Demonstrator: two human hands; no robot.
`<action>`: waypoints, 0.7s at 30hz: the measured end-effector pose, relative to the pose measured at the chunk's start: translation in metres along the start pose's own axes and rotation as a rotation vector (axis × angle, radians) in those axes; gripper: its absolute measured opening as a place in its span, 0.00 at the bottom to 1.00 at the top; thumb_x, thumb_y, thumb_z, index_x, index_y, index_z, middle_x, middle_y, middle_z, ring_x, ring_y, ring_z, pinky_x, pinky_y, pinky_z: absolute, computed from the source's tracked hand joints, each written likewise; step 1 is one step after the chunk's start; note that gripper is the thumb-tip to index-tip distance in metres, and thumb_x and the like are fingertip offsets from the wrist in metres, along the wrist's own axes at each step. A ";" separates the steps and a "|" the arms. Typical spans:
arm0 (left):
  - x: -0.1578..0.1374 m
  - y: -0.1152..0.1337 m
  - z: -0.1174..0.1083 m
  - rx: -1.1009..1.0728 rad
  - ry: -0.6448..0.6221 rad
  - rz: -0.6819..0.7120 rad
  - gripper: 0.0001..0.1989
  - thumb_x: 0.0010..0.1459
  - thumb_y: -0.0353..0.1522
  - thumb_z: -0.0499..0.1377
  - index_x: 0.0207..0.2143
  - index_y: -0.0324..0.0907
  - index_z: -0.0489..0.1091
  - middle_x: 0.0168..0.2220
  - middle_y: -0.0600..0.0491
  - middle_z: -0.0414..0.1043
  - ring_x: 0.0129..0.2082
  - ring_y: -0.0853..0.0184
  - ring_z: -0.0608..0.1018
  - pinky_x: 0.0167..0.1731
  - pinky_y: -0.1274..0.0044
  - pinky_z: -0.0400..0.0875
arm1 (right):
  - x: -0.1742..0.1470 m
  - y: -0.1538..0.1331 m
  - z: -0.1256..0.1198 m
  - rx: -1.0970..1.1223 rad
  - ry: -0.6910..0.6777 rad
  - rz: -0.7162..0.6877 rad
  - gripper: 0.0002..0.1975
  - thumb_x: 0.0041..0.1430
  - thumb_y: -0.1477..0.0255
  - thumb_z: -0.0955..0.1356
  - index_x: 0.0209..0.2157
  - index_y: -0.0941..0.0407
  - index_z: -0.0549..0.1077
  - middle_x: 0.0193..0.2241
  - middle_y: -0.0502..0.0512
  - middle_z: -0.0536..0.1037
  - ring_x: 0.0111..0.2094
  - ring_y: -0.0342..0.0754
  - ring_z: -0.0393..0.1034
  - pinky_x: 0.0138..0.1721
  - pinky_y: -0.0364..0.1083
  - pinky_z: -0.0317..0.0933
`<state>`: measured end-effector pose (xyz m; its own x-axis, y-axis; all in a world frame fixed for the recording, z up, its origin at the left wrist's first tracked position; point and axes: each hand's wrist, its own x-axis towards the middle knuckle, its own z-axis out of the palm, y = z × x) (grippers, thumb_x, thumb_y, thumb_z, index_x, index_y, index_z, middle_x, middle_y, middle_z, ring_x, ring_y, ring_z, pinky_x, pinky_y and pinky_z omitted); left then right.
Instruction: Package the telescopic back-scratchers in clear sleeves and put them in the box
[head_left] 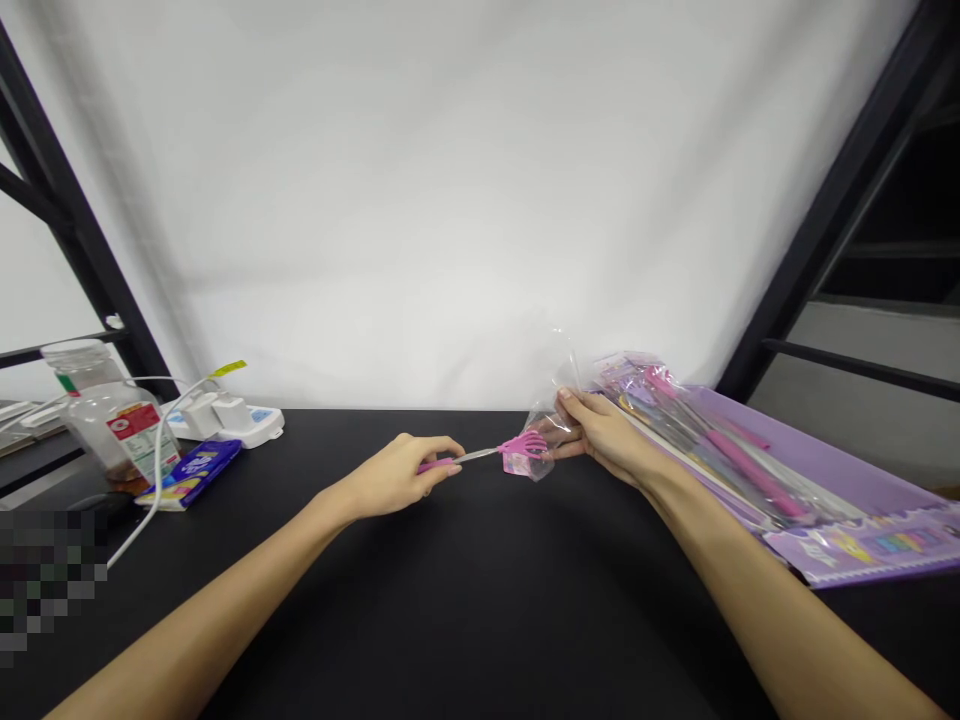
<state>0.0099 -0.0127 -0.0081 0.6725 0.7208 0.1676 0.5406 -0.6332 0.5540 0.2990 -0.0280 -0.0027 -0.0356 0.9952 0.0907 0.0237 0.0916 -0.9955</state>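
A pink back scratcher with a hand-shaped head and a thin metal rod lies crosswise between my two hands above the black table. My left hand is closed on its pink handle, thumb and fingers pinching it. My right hand is closed on a clear plastic bag, close to the scratcher's head. The bag overlaps the pink head; I cannot tell whether the head is inside or behind it. A small pink printed label shows just below the head.
At right, a purple display box holds several bagged pink and coloured sticks. To the left stand a clear jar, a white power strip with plugs and a cable, and a blue packet. White sheeting hangs behind the black table.
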 end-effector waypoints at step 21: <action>0.003 0.009 0.018 -0.434 0.052 -0.065 0.26 0.64 0.47 0.50 0.59 0.45 0.58 0.22 0.60 0.66 0.14 0.75 0.62 0.16 0.82 0.60 | -0.003 -0.002 0.034 0.218 -0.020 -0.063 0.16 0.57 0.57 0.70 0.42 0.53 0.71 0.32 0.55 0.81 0.38 0.55 0.79 0.42 0.55 0.71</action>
<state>0.0252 -0.0212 -0.0172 0.6122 0.7752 0.1559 0.3110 -0.4173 0.8539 0.2647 -0.0328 -0.0020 -0.0496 0.9868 0.1544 -0.1958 0.1420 -0.9703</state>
